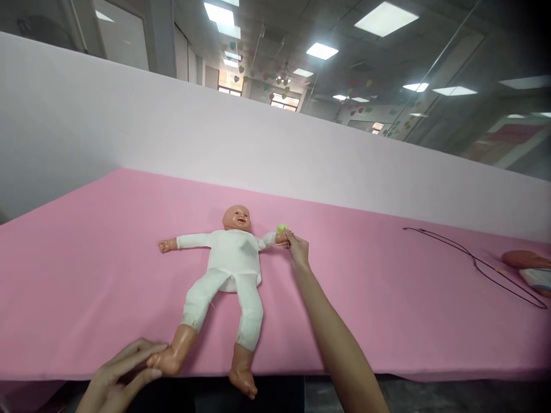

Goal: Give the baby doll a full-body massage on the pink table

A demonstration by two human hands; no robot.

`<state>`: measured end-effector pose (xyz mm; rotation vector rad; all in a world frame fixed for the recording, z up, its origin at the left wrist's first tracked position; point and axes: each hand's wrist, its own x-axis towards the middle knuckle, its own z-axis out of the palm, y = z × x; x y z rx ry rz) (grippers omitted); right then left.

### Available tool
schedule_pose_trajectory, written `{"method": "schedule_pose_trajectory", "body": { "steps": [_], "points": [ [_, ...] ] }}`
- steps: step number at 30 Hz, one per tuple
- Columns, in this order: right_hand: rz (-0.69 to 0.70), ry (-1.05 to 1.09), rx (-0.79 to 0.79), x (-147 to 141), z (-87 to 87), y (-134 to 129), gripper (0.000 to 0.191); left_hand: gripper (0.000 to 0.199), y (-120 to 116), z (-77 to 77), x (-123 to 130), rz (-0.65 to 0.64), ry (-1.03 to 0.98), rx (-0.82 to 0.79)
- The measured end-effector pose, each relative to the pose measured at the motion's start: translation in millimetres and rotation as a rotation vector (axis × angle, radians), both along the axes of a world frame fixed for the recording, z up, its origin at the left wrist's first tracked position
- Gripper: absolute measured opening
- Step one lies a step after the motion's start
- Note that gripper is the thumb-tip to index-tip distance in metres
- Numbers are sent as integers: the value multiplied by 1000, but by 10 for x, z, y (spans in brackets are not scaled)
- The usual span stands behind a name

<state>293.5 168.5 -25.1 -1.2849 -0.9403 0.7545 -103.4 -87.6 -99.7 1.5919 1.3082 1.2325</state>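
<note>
A baby doll (235,252) with a white cloth body lies on its back on the pink table cover (344,310), arms spread. At the lower left, my left hand (124,373) pinches the toes of the doll's foot on the left side. My right hand (298,246) closes its fingers at the doll's hand on the right side. A small yellow-green round object (282,228) shows beside those fingertips. The doll's other foot (243,376) hangs over the table's front edge.
A dark thin cord (473,258) lies looped on the right of the table. Part of another doll (523,259) shows at the right edge. A white partition (258,149) rises behind the table.
</note>
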Motion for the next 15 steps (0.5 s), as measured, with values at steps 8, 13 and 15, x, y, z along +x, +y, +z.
{"method": "schedule_pose_trajectory", "body": {
  "steps": [8, 13, 15],
  "points": [
    [539, -614, 203, -526, 259, -516, 45, 44, 1266, 622, 571, 105, -201, -42],
    [604, -791, 230, -642, 192, -595, 49, 51, 1630, 659, 766, 6, -295, -103],
    [504, -653, 209, -537, 227, -488, 46, 48, 1475, 642, 655, 28, -237, -85]
  ]
}}
